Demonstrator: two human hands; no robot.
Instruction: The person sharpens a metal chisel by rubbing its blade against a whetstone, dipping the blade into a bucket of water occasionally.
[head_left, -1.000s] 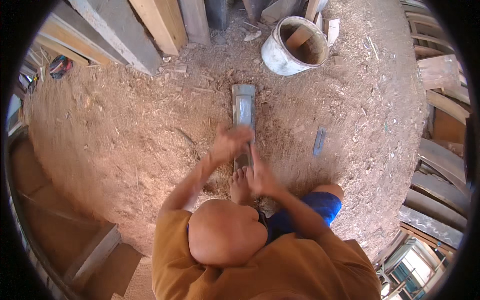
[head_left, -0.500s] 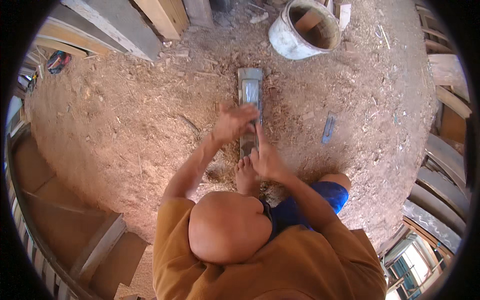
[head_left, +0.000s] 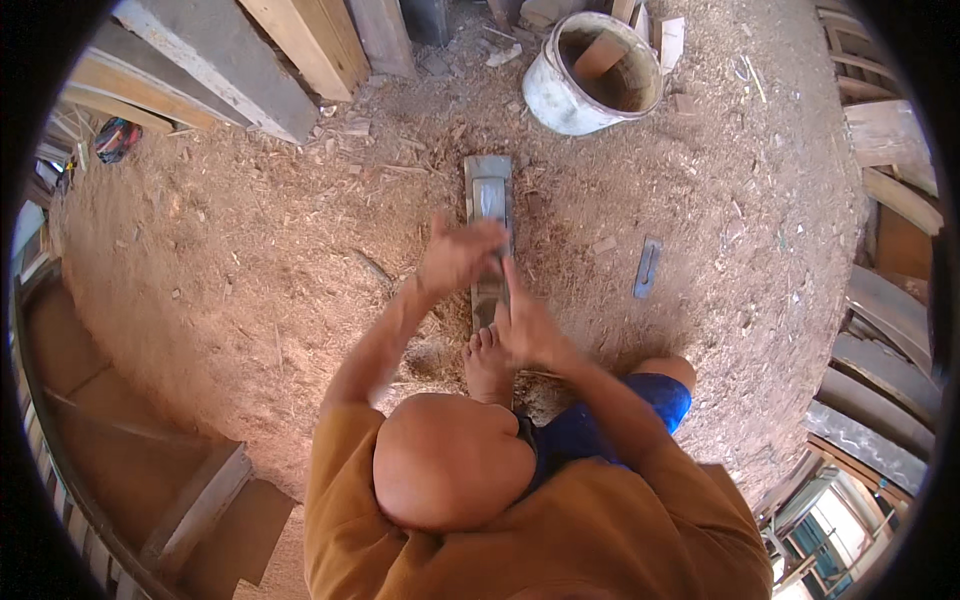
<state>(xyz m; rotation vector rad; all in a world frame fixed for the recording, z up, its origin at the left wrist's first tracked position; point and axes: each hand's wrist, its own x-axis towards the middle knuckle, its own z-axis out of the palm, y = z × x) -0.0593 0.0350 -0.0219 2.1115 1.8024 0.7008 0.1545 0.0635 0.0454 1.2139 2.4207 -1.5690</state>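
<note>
A long narrow block with a wet grey sharpening stone on top lies on the ground, pointing away from me. My bare foot rests at its near end. Over the block, my right hand is closed round a dark flat blade-like piece, its index finger stretched along it. My left hand presses its fingers together on the far part of that piece, thumb raised. Motion blur and the fingers hide most of the piece. Right of the block lies a slotted flat metal plate.
A stained white bucket with a wood piece in it stands beyond the block. Timber posts rise at the far left. Curved wooden parts are stacked along the right, and a brown wooden panel lies left. Shavings cover the ground.
Both hands stay together over the block, blurred by motion, and the left has shifted slightly. The whole view has tilted a little, so the block and bucket sit lower.
</note>
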